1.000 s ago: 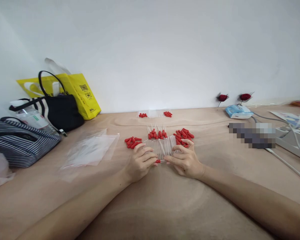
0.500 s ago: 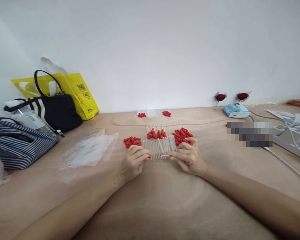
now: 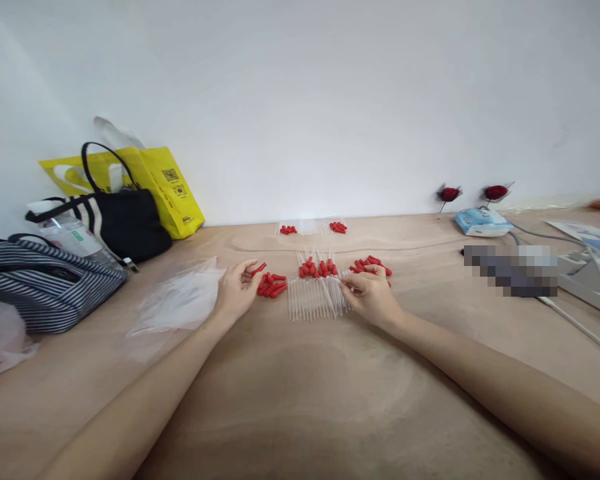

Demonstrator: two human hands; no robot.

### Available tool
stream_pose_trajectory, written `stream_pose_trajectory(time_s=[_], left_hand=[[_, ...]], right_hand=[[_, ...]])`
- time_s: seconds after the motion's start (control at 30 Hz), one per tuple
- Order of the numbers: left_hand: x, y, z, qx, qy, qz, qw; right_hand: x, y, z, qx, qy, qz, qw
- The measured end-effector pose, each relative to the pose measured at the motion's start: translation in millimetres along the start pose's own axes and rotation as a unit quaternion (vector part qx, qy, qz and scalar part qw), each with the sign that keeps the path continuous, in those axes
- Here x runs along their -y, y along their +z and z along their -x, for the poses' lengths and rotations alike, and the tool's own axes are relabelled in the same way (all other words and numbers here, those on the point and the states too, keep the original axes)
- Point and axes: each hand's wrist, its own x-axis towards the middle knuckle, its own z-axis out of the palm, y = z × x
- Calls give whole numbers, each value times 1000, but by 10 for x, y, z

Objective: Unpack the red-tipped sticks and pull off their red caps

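Note:
My left hand [image 3: 237,290] is closed in a pinch, with a red rubber dropper bulb [image 3: 259,269] between its fingertips. Just right of it lies a small pile of red bulbs [image 3: 273,285]. My right hand [image 3: 373,293] pinches a thin clear dropper tube [image 3: 334,279], mostly hidden by the fingers, above a row of clear tubes [image 3: 310,300]. Beyond that row lie several droppers with red bulbs fitted [image 3: 317,268], tips pointing away. A second pile of loose bulbs [image 3: 367,263] is partly covered by my right hand.
Clear plastic bags [image 3: 175,303] lie left of my left hand. Near the wall, a flat clear bag [image 3: 314,227] has red bulbs at both ends. Bags and a bottle [image 3: 73,237] stand far left; a blue tissue pack [image 3: 483,222] and power strip [image 3: 585,283] are right.
My left hand has moved left and away from me, from the tubes' near end to beyond the left bulb pile. My right hand has shifted slightly forward with its tube. The view has turned slightly.

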Motion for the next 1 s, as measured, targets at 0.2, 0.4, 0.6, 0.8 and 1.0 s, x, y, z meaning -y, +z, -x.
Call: stream_pose_trajectory(time_s=[0.2,0.4,0.6,0.8,1.0], left_hand=[[43,63,9,17,-28,-56,998],[90,62,18,25,-62,-22,998],[169,35,-1,-27,-34,-67,997],[-169,110,-116,45,49,-169,983],[-547,596,-503,157,-28,-185,970]], right_hand=[[105,147,-77,42,3,59,997],[186,127,-9,84,-5,84,993],[211,47,23,102,-14,74,992],[155,-70,86,68,-9,40,997],[-6,-284,304,41,-6,38,998]])
